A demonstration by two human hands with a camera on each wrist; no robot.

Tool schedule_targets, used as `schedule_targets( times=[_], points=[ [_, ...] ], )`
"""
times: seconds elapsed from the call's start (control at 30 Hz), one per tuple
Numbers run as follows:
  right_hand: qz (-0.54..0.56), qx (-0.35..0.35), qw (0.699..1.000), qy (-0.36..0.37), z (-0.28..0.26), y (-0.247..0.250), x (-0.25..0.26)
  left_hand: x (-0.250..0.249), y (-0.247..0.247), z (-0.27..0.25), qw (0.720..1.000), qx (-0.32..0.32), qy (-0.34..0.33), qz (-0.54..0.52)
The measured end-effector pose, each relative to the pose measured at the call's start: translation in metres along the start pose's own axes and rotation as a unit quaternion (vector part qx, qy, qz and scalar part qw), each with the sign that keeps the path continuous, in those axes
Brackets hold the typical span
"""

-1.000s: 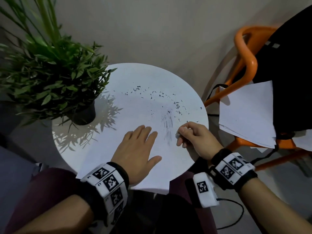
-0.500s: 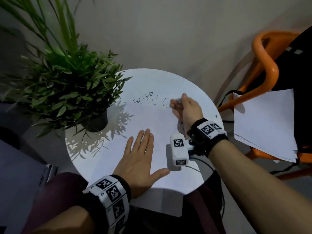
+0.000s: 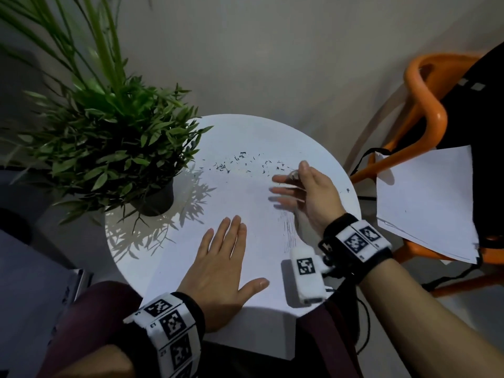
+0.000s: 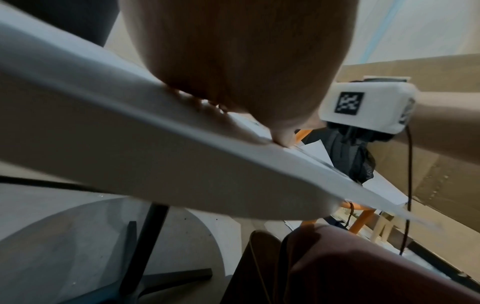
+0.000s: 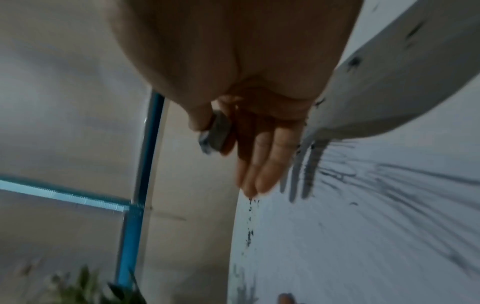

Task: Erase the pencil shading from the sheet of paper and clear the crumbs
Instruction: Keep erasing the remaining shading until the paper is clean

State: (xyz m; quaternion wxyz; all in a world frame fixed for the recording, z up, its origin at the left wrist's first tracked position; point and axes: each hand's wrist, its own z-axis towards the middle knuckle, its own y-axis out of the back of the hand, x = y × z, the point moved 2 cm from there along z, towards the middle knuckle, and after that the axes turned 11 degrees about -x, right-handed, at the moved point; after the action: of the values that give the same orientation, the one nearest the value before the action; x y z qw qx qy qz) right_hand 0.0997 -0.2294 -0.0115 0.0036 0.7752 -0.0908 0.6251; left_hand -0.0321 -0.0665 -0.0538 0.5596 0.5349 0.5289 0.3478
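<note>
Sheet of paper (image 3: pixel 218 203) flat on round white desk (image 3: pixel 313 148), near edge overhanging. Pencil shading (image 3: pixel 289 230) left of right wrist, partly hidden. Crumbs (image 3: pixel 240 162) scattered along far part of sheet, near potted plant (image 3: pixel 109 148). Left hand (image 3: pixel 221 271) flat, fingers straight, pressing sheet down. Right hand (image 3: pixel 308 192) over sheet, fingers extended and blurred, thumb pinning small grey eraser (image 5: pixel 218 133) against forefinger. Loose papers (image 3: pixel 425 203) on orange chair (image 3: pixel 425 105) at right.
</note>
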Motion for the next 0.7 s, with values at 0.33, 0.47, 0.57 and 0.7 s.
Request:
schedule_targets(
  times=[0.33, 0.47, 0.57, 0.7],
  points=[
    [0.026, 0.014, 0.999, -0.045, -0.005, 0.026, -0.005, 0.007, -0.001, -0.006, 1.000, 0.008, -0.017, 0.023],
    [0.033, -0.019, 0.999, 0.013, -0.005, 0.036, 0.008, 0.001, 0.009, -0.008, 0.998, 0.034, 0.003, 0.043],
    [-0.007, 0.067, 0.996, -0.061, -0.025, 0.045, -0.002, -0.004, 0.029, -0.003, 0.995, 0.073, 0.013, 0.066],
    [-0.048, 0.115, 0.989, -0.074, -0.041, 0.054, -0.018, -0.007, 0.047, 0.018, 0.997, 0.056, 0.001, 0.053]
  ],
)
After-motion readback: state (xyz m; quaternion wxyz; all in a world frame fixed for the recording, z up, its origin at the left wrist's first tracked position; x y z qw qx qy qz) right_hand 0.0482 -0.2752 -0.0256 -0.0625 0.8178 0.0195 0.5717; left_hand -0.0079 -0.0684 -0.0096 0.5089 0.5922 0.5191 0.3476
